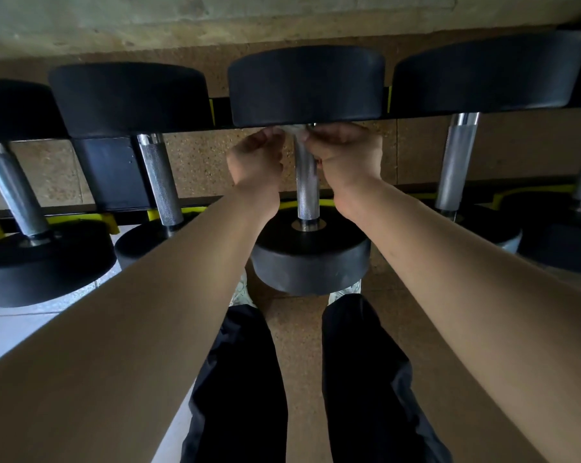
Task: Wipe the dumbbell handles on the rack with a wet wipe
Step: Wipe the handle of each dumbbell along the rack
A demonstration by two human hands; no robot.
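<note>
Several black dumbbells with knurled steel handles lie across the rack. The middle dumbbell's handle point(306, 185) runs between my two hands. A small white wet wipe point(292, 130) is wrapped over the far end of that handle, just under the far weight head point(307, 85). My left hand point(255, 158) pinches the wipe from the left. My right hand point(346, 155) pinches it from the right, fingers curled around the handle's top. Most of the wipe is hidden by my fingers.
Neighbouring handles stand to the left point(160, 182) and right point(456, 162). The black rack rail with yellow cradles point(108, 225) runs across below. My dark trousers point(242, 379) and shoes show over the brown speckled floor point(296, 345). A concrete wall is behind.
</note>
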